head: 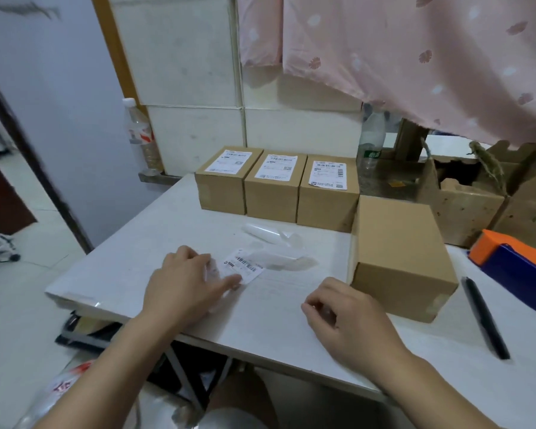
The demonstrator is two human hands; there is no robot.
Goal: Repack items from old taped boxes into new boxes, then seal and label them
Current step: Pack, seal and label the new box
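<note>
1. Three labelled boxes (273, 187) stand in a row along the bench's (155, 243) far edge, side against side; the right one touches the plain box (399, 258) or stands just beside it.
2. The plain box, closed and without a label, sits right of centre, its near corner close to the bench's near edge.
3. Bare bench surface lies open between the row and the near edge, and along the whole left edge.
4. The shipping label (245, 267) lies flat near the middle of the bench, with crumpled clear film (279, 258) just behind and to the right of it.
5. The left hand (183, 283) rests on the label's left end, fingers bent over it and thumb stretched along its near edge; whether it pinches or only presses cannot be told.
6. The right hand (350, 317) hovers near the bench's near edge, just left of the plain box, fingers loosely curled with nothing seen in them.
7. A black pen (485, 317) lies right of the plain box, and an orange and blue tape dispenser (514, 267) stands at the right edge.
</note>
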